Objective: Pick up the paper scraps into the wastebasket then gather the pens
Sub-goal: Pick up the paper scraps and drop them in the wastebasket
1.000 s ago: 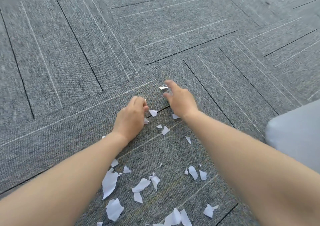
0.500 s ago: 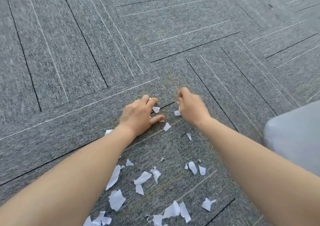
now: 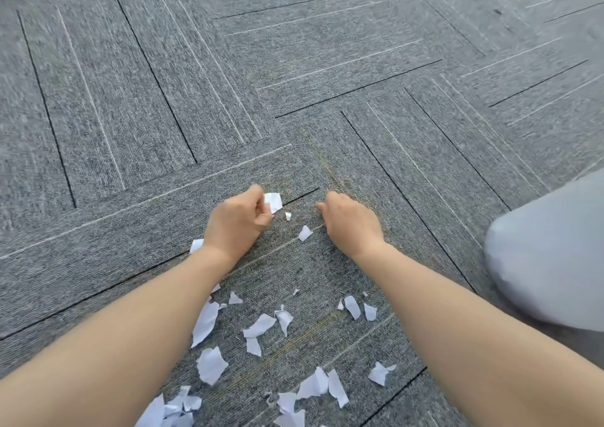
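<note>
Head view: white paper scrap (image 3: pixel 273 202) pinched in the left hand (image 3: pixel 237 222), fingers curled around it, scrap sticking out past the fingertips just above the carpet (image 3: pixel 130 100). A tiny scrap (image 3: pixel 288 216) and a slightly bigger one (image 3: pixel 304 233) lie on the carpet between the two hands. Right hand (image 3: pixel 351 222) is curled into a loose fist, knuckles up, down at carpet level (can't tell if it holds anything, palm side is hidden). More scraps scattered nearer the person, between the forearms: long strip (image 3: pixel 205 322) by the left forearm, a cluster (image 3: pixel 261 327) in the middle, two small pieces (image 3: pixel 358 309) near the right forearm, a bigger pile (image 3: pixel 176 408) at the bottom edge. Another piece (image 3: pixel 196 245) peeks out just beside the left wrist. Floor is grey carpet tile with dark and light stripes. Grey-clad knee (image 3: pixel 549 253) at the right edge. Frame is slightly motion-blurred.
</note>
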Action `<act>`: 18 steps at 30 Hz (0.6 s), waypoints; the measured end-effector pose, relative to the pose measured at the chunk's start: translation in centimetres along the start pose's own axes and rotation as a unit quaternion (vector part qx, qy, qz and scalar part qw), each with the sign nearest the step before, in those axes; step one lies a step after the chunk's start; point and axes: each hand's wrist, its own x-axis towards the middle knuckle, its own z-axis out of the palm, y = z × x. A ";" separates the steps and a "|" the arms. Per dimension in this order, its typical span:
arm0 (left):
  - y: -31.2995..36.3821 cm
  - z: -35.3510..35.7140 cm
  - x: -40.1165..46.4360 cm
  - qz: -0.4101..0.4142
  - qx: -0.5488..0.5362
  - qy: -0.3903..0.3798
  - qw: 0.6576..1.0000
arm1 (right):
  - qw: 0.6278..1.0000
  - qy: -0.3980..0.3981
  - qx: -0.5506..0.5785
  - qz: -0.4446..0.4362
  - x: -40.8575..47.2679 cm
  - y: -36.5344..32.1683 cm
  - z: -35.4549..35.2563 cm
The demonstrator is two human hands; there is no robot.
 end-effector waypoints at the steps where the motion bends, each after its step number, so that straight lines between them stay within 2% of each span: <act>1: -0.2 0.0 -0.3 -0.014 -0.002 0.005 1.000 | 0.999 -0.007 0.032 -0.015 -0.6 -0.2 -0.1; 5: 0.0 0.3 -0.2 -0.045 0.049 -0.023 0.998 | 0.988 -0.012 0.145 -0.042 -3.7 -1.2 0.3; 10: 1.6 0.0 1.0 -0.031 0.157 -0.094 0.983 | 0.990 -0.046 0.127 -0.038 -4.2 -2.0 0.2; 15: 2.3 0.1 1.2 -0.001 0.178 -0.098 0.979 | 0.993 -0.103 0.037 -0.042 -2.5 -3.1 -0.8; 18: 1.8 -0.1 0.5 0.013 0.157 -0.102 0.982 | 0.989 -0.112 0.091 -0.026 -2.6 -3.0 -1.1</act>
